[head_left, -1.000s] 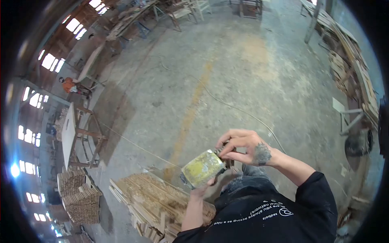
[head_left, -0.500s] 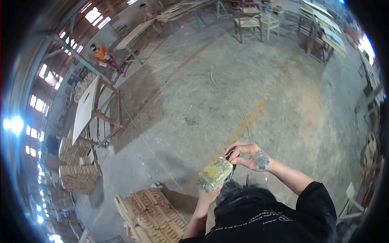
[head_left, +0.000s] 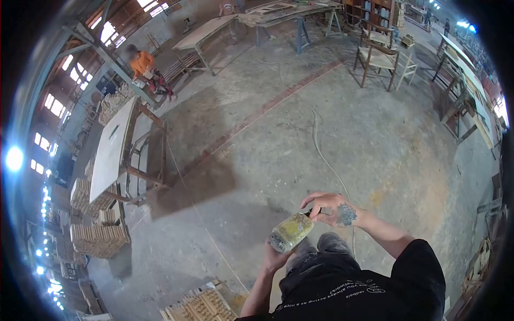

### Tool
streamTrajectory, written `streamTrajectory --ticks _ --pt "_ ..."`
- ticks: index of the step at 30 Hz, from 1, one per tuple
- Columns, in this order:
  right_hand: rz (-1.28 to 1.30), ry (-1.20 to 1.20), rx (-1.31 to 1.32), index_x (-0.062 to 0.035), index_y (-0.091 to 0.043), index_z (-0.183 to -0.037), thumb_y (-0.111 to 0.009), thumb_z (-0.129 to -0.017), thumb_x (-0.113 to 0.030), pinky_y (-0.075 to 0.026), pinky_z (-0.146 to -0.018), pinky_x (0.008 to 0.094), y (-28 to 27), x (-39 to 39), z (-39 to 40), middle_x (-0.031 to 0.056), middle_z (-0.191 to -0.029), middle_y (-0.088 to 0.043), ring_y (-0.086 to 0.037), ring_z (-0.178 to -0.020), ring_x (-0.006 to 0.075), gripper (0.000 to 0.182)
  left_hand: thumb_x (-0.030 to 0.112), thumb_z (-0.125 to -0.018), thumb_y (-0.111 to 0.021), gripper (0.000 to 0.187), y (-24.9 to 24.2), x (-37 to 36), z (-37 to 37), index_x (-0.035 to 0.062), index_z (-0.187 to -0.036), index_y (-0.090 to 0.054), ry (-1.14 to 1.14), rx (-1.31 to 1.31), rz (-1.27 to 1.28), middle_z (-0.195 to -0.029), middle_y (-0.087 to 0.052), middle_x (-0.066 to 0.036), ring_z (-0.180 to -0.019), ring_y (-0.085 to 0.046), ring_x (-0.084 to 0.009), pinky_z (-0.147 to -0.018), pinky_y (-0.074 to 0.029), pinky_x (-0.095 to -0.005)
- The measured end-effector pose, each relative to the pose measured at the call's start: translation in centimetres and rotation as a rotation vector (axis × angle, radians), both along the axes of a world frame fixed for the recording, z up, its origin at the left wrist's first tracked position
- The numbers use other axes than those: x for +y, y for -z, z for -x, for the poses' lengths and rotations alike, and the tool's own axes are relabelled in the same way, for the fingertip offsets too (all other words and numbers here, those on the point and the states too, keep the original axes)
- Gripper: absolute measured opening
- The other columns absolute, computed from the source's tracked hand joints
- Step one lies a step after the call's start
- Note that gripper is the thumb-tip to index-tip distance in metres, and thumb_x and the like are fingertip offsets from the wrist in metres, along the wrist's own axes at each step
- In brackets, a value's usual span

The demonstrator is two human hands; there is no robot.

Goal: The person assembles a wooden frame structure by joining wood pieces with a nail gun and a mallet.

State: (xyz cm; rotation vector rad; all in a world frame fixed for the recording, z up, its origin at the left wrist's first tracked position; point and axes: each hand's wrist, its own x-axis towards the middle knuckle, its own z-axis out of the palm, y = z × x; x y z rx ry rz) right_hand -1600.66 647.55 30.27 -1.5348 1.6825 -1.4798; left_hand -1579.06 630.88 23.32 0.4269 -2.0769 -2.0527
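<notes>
Container (head_left: 293, 232): 5 o'clock of view centre, tilted, gripped in left hand (head_left: 277, 258). Right hand (head_left: 331, 207) at its 2 o'clock end, fingers curled; cannot tell whether they grip. Wood strips (head_left: 199, 307) at container's 8 o'clock; white board (head_left: 112, 150) at its 10 o'clock.

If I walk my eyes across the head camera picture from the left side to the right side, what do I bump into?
Bright white light → tipped white tabletop → yellow-green thing → tattooed right hand → brown armchair.
</notes>
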Motion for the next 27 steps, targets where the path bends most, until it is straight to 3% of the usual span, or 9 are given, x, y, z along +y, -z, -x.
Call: streamTrajectory --ticks 6,9,13,16,22,27 --pt "0.115 0.03 -0.012 -0.0098 -0.061 -0.088 -0.074 -0.085 -0.005 -0.054 -0.082 0.0359 3.1 -16.8 17.3 0.0104 -0.109 -0.066 -0.066 -0.1 0.0253 0.015 0.003 -0.078 -0.08 0.051 0.8 -15.3 16.9 -0.0025 -0.124 -0.059 -0.085 -0.109 0.04 -0.117 -0.068 -0.011 -0.105 -0.065 -0.0169 -0.092 -0.052 -0.0344" --pt "0.027 0.042 -0.058 -0.0059 -0.06 -0.086 -0.076 -0.084 -0.007 -0.054 -0.089 0.0422 4.9 -26.5 27.1 0.0113 -0.108 -0.068 -0.065 -0.109 0.0298 0.017 0.002 -0.077 -0.08 0.048 2.2 -22.8 26.4 -0.0025 -0.12 -0.061 -0.218 -0.165 0.096 -0.112 -0.069 -0.01 -0.101 -0.066 -0.0164 -0.09 -0.052 -0.0332" --pt "0.083 -0.002 -0.166 -0.0054 -0.062 -0.087 -0.079 -0.079 -0.001 -0.054 -0.091 0.0365 5.3 -41.5 41.1 0.0097 -0.113 -0.068 -0.066 -0.108 0.0256 0.019 0.002 -0.076 -0.08 0.046 1.9 -33.4 39.4 -0.003 -0.118 -0.061 -0.469 -0.314 0.31 -0.107 -0.07 -0.009 -0.096 -0.065 -0.0147 -0.086 -0.052 -0.0319" --pt "0.004 -0.119 -0.185 -0.0066 -0.064 -0.085 -0.079 -0.077 0.0 -0.053 -0.092 0.0344 0.5 -54.5 50.7 0.0094 -0.116 -0.068 -0.066 -0.107 0.0234 0.018 0.001 -0.077 -0.078 0.045 -3.8 -46.0 48.1 -0.0035 -0.118 -0.061 -0.388 -0.289 0.151 -0.109 -0.07 -0.009 -0.097 -0.065 -0.0138 -0.086 -0.053 -0.0319" --pt "-0.029 -0.414 0.058 -0.0064 -0.065 -0.082 -0.08 -0.074 0.001 -0.052 -0.093 0.034 -3.5 -77.7 67.9 0.0061 -0.128 -0.063 -0.062 -0.112 0.0207 0.019 0.001 -0.078 -0.077 0.044 -5.3 -70.2 62.3 -0.003 -0.12 -0.063 -0.263 -0.15 -0.007 -0.108 -0.07 -0.008 -0.098 -0.064 -0.0124 -0.088 -0.052 -0.031" --pt "-0.074 -0.273 -0.016 -0.0075 -0.063 -0.077 -0.082 -0.069 0.005 -0.05 -0.101 0.043 -2.4 -96.2 79.9 0.0102 -0.124 -0.065 -0.06 -0.118 0.0254 0.024 0.005 -0.075 -0.081 0.04 -6.9 -91.4 76.3 -0.0054 -0.11 -0.066 -0.103 -0.265 0.131 -0.101 -0.072 -0.006 -0.092 -0.062 -0.0107 -0.085 -0.052 -0.0309"
